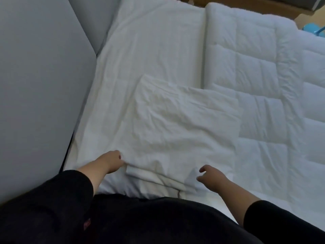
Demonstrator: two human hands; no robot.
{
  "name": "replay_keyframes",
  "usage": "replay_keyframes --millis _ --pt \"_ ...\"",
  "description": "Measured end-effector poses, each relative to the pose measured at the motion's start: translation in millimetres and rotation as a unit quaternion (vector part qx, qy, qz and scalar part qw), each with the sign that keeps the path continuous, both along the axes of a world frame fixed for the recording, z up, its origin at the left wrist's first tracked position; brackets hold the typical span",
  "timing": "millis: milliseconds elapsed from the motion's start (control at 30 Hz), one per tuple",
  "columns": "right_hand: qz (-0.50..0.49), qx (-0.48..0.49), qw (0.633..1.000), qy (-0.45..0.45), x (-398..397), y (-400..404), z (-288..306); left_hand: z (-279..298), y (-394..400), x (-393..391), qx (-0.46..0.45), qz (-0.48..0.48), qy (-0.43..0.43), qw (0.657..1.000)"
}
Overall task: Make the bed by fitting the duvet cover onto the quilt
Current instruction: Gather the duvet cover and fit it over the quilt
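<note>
A folded white duvet cover (184,120) lies creased on the bed in front of me, its right part overlapping the quilt. The white quilt (255,67), stitched in squares, stretches along the right side of the bed. My left hand (112,162) grips the near left corner of the folded cover, fingers hidden in the cloth. My right hand (210,178) hovers at the cover's near right edge with fingers loosely curled, holding nothing.
A white sheet (149,41) covers the mattress beyond the cover. A grey wall (38,85) runs close along the left side of the bed. A wooden floor or frame (246,4) and a blue object (316,30) show at the top right.
</note>
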State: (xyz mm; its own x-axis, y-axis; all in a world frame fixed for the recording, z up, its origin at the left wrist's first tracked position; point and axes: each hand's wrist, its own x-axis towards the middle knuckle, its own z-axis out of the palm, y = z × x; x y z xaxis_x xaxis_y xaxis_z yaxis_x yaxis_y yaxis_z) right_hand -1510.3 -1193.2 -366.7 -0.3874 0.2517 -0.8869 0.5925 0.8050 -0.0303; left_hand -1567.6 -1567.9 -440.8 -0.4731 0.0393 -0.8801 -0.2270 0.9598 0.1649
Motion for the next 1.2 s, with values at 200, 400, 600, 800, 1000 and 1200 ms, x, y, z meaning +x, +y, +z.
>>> replay_keyframes --millis 200,400,600,800,1000,1200 --pt "-0.007 0.029 1.000 -0.003 -12.6 -24.3 -17.5 -54.9 -27.5 1.3 0.002 0.277 -0.001 0.961" --pt "0.008 0.014 1.000 -0.020 -16.6 -67.0 -43.1 -89.9 -41.3 -10.9 0.045 0.434 -0.036 0.899" --pt "-0.004 -0.052 0.999 0.004 -28.7 -103.0 -36.1 -73.2 -32.1 -29.0 0.114 0.320 -0.007 0.940" --pt "-0.281 -0.269 0.919 0.058 -83.9 -132.6 19.6 57.7 49.4 -34.8 0.359 -0.020 0.202 0.911" --pt "-0.157 -0.071 0.965 0.200 -119.9 -91.0 69.4 140.7 117.9 -34.8 0.397 -0.198 0.196 0.874" --pt "-0.157 0.025 0.946 0.282 -83.0 70.8 90.2 149.6 138.4 -39.4 0.247 -0.179 0.144 0.941"
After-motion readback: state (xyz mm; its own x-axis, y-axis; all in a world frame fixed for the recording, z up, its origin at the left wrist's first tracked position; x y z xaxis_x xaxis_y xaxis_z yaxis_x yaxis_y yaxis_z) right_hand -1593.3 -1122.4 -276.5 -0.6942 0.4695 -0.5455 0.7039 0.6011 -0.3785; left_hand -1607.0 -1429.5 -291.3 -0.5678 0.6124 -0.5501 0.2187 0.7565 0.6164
